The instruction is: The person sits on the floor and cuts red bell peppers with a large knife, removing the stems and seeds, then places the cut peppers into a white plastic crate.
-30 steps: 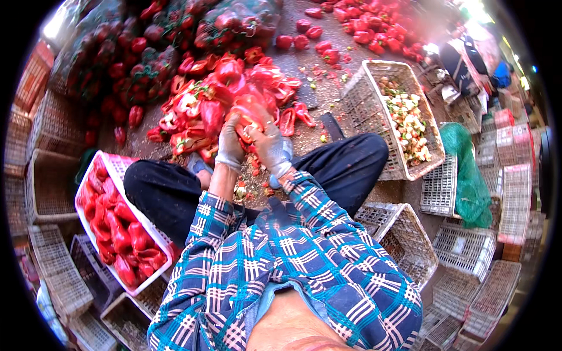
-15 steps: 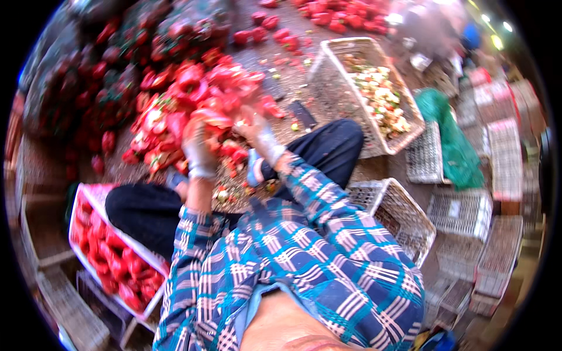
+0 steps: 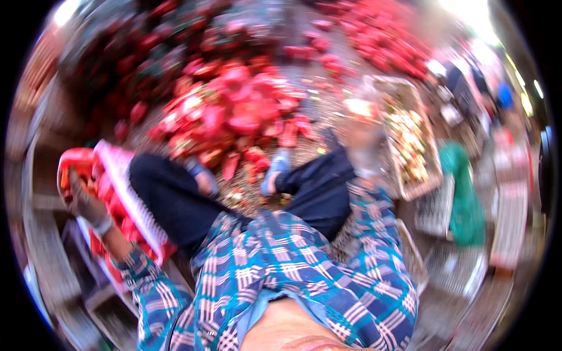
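Observation:
My left hand point(image 3: 82, 202), in a pale glove, is over the pink crate point(image 3: 120, 181) at my left. Its fingers are closed round a red bell pepper point(image 3: 76, 157). Blurred by motion, my right hand point(image 3: 363, 140) is beside the long white crate of pale pepper cores point(image 3: 407, 137) at my right. At its fingers shows a pale and red pepper piece point(image 3: 360, 109), too smeared to make out fully. A heap of cut red peppers point(image 3: 228, 108) lies on the floor in front of my feet.
Full net sacks of peppers point(image 3: 152, 52) stand at the far left. More red peppers point(image 3: 380, 38) lie far off, near a person point(image 3: 462, 82). A green net point(image 3: 465, 196) hangs over a white basket at the right. Pepper scraps litter the floor between my feet.
My hands have parted from over the heap. The left has gone to the pink crate with a red pepper, the right to the crate of cores. The view has shifted.

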A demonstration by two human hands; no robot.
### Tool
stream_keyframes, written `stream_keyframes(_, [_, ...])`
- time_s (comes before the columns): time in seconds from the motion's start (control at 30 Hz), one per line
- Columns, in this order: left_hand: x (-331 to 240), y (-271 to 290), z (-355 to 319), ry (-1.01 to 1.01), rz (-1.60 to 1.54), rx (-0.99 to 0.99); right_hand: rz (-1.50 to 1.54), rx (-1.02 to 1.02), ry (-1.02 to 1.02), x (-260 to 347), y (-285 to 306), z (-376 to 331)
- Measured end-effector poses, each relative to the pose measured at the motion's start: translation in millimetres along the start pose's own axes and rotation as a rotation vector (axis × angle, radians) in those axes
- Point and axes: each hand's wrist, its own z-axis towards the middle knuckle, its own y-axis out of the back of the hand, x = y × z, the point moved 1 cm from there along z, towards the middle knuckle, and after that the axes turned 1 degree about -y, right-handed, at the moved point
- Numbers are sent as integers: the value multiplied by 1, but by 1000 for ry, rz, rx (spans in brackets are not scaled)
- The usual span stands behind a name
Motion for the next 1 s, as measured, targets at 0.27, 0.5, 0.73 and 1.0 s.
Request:
stream_keyframes(0.27, [11, 160, -6, -248, 661, -290, -503, -69, -155, -173, 111, 25])
stream_keyframes(0.5, [84, 211, -93, 60, 1288, 141, -533, 44, -88, -106, 86, 54])
stream_keyframes(0.73, [144, 181, -174, 199, 1282, 558, -494, 396, 11, 34, 17, 50])
stream_keyframes(1.0, [50, 105, -101, -11, 811, 177, -354, 604, 463, 102, -71, 20])
